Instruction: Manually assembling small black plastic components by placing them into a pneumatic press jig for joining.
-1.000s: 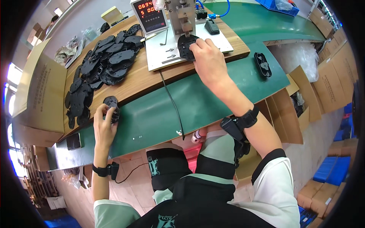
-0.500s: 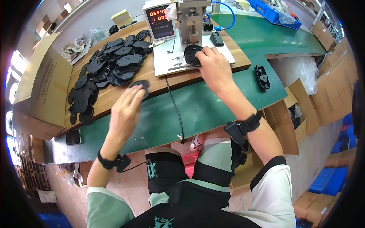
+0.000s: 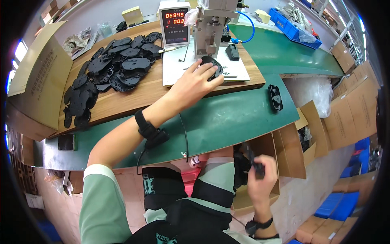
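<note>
At the bench press, my left hand has its fingers over a black oval plastic part on the white base plate. Low on the right, below the table edge, my right hand grips another black plastic part, blurred by motion. It is over an open carton that has black parts inside. Left of the press, a heap of flat black plastic parts lies on the wooden board.
A box with a red digital display stands beside the press. A black two-lobed piece and a phone lie on the green table. A tall carton stands left; a blue crate is at the back right.
My right hand has left the press and dropped to the lower right with a black part. My left hand has moved right and up from the board's front edge to the press, bringing a black part.
</note>
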Demonstrator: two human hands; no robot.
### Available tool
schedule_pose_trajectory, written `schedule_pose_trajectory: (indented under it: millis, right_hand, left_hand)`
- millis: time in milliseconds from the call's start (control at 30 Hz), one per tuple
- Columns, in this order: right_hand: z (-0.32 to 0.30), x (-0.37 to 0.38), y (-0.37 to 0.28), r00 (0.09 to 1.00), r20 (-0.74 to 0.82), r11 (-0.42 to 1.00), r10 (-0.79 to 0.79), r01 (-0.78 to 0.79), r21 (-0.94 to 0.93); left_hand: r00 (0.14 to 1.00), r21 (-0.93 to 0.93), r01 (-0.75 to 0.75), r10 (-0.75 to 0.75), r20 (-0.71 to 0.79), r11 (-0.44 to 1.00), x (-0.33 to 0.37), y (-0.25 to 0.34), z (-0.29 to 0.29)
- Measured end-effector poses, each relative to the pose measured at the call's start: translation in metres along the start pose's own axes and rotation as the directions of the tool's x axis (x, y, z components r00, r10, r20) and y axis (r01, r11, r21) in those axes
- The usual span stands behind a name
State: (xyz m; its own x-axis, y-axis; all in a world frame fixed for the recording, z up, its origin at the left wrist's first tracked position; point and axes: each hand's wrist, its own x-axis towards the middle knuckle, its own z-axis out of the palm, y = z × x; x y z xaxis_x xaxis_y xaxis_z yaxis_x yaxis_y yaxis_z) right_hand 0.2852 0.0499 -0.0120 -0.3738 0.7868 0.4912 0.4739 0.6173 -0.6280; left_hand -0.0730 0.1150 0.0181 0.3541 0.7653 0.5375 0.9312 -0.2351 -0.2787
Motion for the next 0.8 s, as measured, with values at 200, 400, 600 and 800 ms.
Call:
schedule_pose_trajectory:
  millis: [200,400,600,800]
  right_hand:
    - [0.001,-0.11,0.078,0.924,0.108,0.925,0.367,-0.35,-0.15]
    - [0.058,-0.209,0.198,0.638,0.237,0.675,0.732,-0.727,-0.127]
    - [0.131,-0.288,0.299,0.506,0.342,0.523,0.792,-0.851,0.047]
    - [0.15,-0.299,0.327,0.49,0.35,0.487,0.798,-0.867,0.103]
  left_hand:
    - [0.995,-0.126,0.093,-0.095,-0.014,0.988,-0.008,-0.002,0.02]
    - [0.984,-0.18,0.179,-0.177,0.027,0.967,0.001,0.007,0.015]
    - [0.991,-0.22,0.134,-0.136,0.008,0.966,-0.001,0.002,0.012]
    - [0.988,-0.246,0.136,-0.149,-0.036,0.96,0.003,0.007,0.016]
